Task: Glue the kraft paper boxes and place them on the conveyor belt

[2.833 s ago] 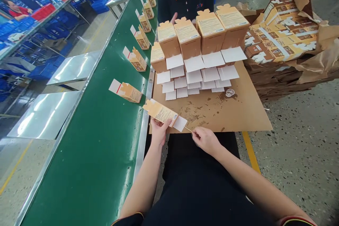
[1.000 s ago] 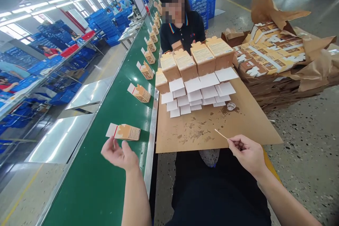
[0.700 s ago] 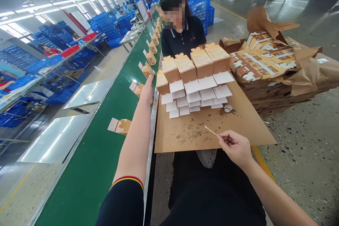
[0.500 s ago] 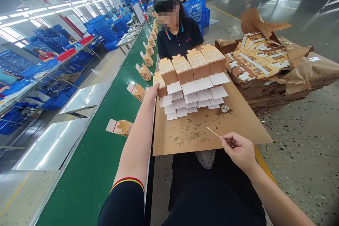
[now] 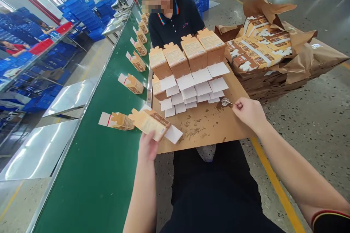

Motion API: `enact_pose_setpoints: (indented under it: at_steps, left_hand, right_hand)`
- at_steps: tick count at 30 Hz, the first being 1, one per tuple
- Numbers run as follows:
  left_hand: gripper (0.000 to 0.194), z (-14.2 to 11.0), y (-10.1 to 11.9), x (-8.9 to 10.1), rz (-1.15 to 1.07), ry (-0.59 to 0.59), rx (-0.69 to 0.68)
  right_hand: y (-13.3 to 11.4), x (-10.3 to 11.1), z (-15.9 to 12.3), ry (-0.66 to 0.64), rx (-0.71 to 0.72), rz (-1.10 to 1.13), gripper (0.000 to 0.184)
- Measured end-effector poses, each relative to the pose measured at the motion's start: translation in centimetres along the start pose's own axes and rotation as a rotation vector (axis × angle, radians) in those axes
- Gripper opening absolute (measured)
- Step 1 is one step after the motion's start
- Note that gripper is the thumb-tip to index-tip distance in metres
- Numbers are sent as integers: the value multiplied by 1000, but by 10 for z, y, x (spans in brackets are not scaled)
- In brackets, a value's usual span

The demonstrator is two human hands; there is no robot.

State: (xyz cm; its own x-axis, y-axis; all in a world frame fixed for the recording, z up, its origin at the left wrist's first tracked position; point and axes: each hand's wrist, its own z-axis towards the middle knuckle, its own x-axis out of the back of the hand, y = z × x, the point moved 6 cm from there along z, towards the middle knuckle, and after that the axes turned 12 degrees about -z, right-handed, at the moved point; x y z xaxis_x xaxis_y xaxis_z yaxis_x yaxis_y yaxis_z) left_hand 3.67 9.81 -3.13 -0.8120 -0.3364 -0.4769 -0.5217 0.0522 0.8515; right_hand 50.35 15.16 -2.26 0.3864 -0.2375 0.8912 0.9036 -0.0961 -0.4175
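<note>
My left hand [image 5: 149,145] is closed on the lower side of a small carton [image 5: 151,122], tilted over the cardboard sheet's near left edge with its white end flap hanging out to the right. Between the fingertips of my right hand [image 5: 250,113] is a cotton swab [image 5: 232,103], its tip at a small clear round dish [image 5: 225,102]. Wet spots mark the cardboard sheet [image 5: 213,129] around the dish. Behind, a stack of cartons [image 5: 194,52] stands in layers, white flaps sticking out toward me.
Along my left runs a green conveyor belt [image 5: 90,156] with a row of open cartons, the nearest carton [image 5: 121,121] close to my left hand. A co-worker [image 5: 175,18] is behind the stack. At right, brown paper wraps a heap of flat cartons [image 5: 262,49].
My left hand has come from the stack's left side toward me and now holds a carton. My right hand has moved forward, bringing the swab to the clear dish.
</note>
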Motion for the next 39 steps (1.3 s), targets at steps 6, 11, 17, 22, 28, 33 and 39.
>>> enact_pose_setpoints:
  at_steps: [6, 11, 17, 22, 28, 33, 39]
  left_hand:
    - [86, -21, -68, 13, 51, 12, 12]
    - [87, -16, -74, 16, 73, 103, -30]
    - [83, -17, -69, 8, 81, 101, 45]
    - [81, -17, -69, 7, 96, 111, 40]
    - [79, -17, -68, 2, 114, 100, 7]
    - [82, -24, -66, -7, 261, 40, -99]
    - [78, -44, -74, -24, 586, -82, -227]
  right_hand:
    - [-10, -1, 25, -202, 19, -184, 22]
    - [-7, 10, -8, -79, -6, -1, 8]
    - [-84, -55, -108, -219, 285, 417, 17]
    - [-124, -93, -149, -230, 419, 447, 20]
    - [-118, -99, -146, -207, 440, 406, 22]
    - [-104, -89, -128, -131, 314, 467, 20]
    - [-83, -69, -124, -91, 180, 549, 18]
